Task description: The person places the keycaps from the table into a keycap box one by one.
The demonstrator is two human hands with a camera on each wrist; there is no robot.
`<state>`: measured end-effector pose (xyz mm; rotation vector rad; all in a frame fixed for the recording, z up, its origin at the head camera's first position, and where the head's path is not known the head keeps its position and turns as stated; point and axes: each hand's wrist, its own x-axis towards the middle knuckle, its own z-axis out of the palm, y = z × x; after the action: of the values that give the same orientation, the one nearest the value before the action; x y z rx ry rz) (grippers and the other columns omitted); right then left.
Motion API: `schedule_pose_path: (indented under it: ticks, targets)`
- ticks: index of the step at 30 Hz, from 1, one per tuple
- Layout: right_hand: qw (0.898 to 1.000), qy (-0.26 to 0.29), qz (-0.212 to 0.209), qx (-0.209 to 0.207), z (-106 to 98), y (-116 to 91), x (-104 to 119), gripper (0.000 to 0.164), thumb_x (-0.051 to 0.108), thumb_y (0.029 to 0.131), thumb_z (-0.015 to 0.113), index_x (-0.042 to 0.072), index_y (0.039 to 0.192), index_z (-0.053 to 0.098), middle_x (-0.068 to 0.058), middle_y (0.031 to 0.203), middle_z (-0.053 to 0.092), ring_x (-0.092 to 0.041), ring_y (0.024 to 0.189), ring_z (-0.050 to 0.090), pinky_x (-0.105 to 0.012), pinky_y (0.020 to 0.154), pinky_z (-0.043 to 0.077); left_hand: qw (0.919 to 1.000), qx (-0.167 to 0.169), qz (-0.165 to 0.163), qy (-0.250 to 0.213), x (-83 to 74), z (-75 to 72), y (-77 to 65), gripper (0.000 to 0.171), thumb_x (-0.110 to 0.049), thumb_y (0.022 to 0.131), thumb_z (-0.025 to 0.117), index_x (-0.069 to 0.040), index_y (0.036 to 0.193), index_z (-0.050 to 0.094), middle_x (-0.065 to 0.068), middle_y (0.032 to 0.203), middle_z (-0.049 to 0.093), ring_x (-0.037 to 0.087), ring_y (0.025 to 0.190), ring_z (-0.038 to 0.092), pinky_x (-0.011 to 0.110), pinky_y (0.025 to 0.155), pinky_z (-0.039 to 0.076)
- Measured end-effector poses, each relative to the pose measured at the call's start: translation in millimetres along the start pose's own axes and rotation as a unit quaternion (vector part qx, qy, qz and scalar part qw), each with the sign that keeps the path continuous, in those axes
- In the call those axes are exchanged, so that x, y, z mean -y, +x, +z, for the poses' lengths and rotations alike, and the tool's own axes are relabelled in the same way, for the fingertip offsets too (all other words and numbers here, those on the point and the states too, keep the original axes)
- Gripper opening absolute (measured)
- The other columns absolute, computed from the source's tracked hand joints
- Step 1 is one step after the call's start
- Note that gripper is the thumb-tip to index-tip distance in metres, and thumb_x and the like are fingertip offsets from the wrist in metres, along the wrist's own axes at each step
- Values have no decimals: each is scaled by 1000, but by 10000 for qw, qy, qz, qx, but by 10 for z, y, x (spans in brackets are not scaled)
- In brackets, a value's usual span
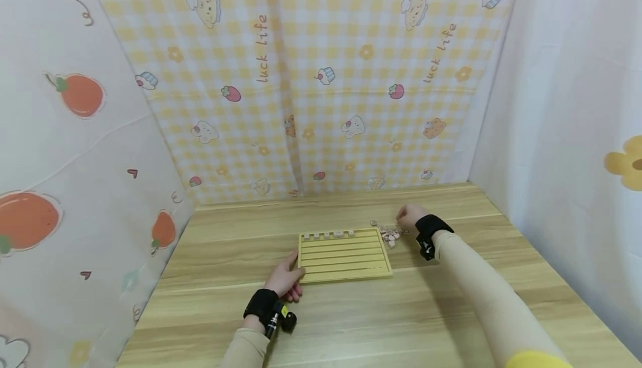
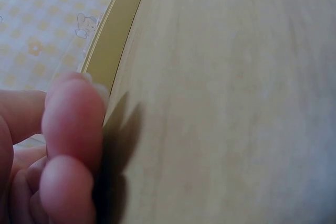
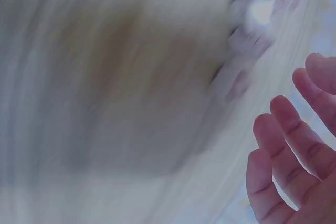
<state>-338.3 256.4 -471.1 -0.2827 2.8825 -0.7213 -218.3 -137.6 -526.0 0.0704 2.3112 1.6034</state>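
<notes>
A flat yellow board point(image 1: 346, 257) with long parallel grooves lies on the wooden table. Several small pale tiles point(image 1: 338, 234) stand in its top groove. At the board's lower left corner, my left hand point(image 1: 283, 279) grips the edge, its thumb on top. The left wrist view shows curled fingers point(image 2: 73, 124) against the yellow side. Beyond the board's right edge lies a loose pile of small pinkish tiles point(image 1: 391, 236), blurred in the right wrist view. My right hand point(image 1: 412, 217) is just right of this pile, fingers loosely bent, with nothing visible in them.
One tile point(image 1: 373, 223) lies apart near the board's upper right corner. The wood-grain table point(image 1: 351, 323) extends around the board. A yellow checked cloth point(image 1: 311, 106) hangs behind, with pale printed curtains point(image 1: 562, 106) at both sides.
</notes>
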Motion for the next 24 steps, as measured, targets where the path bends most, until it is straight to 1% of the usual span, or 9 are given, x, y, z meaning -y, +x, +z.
schedule_pose_path:
  ticks: [4,9,13,17,19,20,21,22,24]
  targets:
    - [9999,29,-31,102,-23,-115,-148,18,5,84,62,-5,96,70,-16,96,67,-31,88,60,-43,77,51,10000,12,-14,19,-9,-8,-27,69,-21,99,53,-8,156,16,8,53,60,14,39,56,26,36,44]
    - [9993,215,13,308,16,-197,-181,26,-1,76,68,-6,102,69,-14,93,65,-26,82,57,-36,71,49,10000,38,42,48,-20,-2,-42,68,-21,100,52,-6,156,15,6,53,60,14,39,56,25,36,44]
    - [9996,-78,-223,148,104,-163,-210,25,-4,74,65,-3,99,69,-9,87,63,-21,73,53,-30,63,45,10000,27,33,59,-16,-4,-36,68,-21,100,52,-7,156,16,6,52,60,13,39,56,25,36,44]
    - [9988,-197,-443,84,135,-81,-314,17,-2,76,63,-1,91,71,-10,84,65,-24,71,55,-36,63,48,9999,23,42,96,-22,4,-27,68,-21,100,52,-6,155,16,6,52,60,14,39,56,25,36,44]
    - [9991,61,-382,145,121,-16,-408,14,2,79,64,0,91,72,-12,87,67,-27,76,59,-41,68,50,9999,20,42,106,-24,7,-27,68,-21,100,52,-6,155,16,6,53,60,14,39,56,25,36,44]
    - [9974,394,-603,65,170,110,-602,13,10,83,66,4,91,74,-8,88,68,-24,78,60,-38,69,51,9999,17,40,124,-24,8,-29,68,-21,100,52,-6,155,16,6,53,60,14,39,56,26,36,44]
    - [9958,682,-587,152,149,149,-653,16,13,85,66,3,95,74,-11,90,69,-26,80,62,-39,71,52,9999,12,29,128,-26,8,-30,68,-21,100,52,-6,155,16,6,53,60,14,39,56,26,36,44]
    - [9927,1035,-592,200,121,177,-689,20,15,87,66,2,100,73,-13,91,70,-28,81,63,-40,72,53,9999,7,25,133,-27,6,-31,68,-21,100,52,-6,155,16,7,53,60,14,39,56,26,36,44]
    - [9793,1869,-717,290,49,202,-713,34,18,89,64,-4,113,68,-17,96,70,-27,83,65,-39,73,54,9999,3,-6,118,-31,2,-29,68,-21,100,52,-7,156,16,7,53,60,14,39,56,26,36,44]
